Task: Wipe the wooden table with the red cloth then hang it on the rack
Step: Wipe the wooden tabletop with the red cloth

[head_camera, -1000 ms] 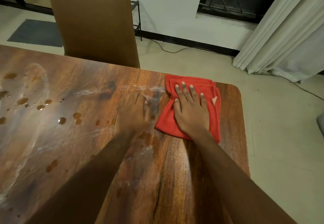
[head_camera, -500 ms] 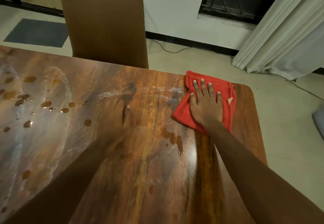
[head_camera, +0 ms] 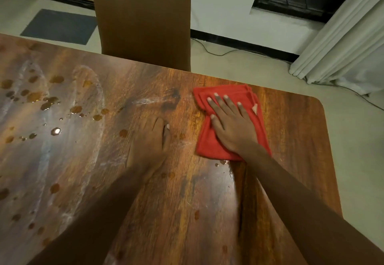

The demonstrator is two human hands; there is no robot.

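A folded red cloth (head_camera: 209,140) lies flat on the wooden table (head_camera: 295,131) near its far right corner. My right hand (head_camera: 230,123) presses down on the cloth with its fingers spread and straight. My left hand (head_camera: 149,140) rests flat on the bare wood just left of the cloth, a small gap between them. Brown liquid drops (head_camera: 39,98) and pale wet smears cover the table's left part. No rack is in view.
A brown chair (head_camera: 143,19) stands pushed against the table's far edge. Beyond it are a grey floor mat (head_camera: 60,26), a cable on the floor (head_camera: 228,52), and white curtains (head_camera: 342,36) at the right. The table's rounded corner (head_camera: 318,100) is near the cloth.
The view has shifted, so more of the table's right end shows. My right hand slid the cloth leftward, away from the right edge. My left hand stays flat beside it.
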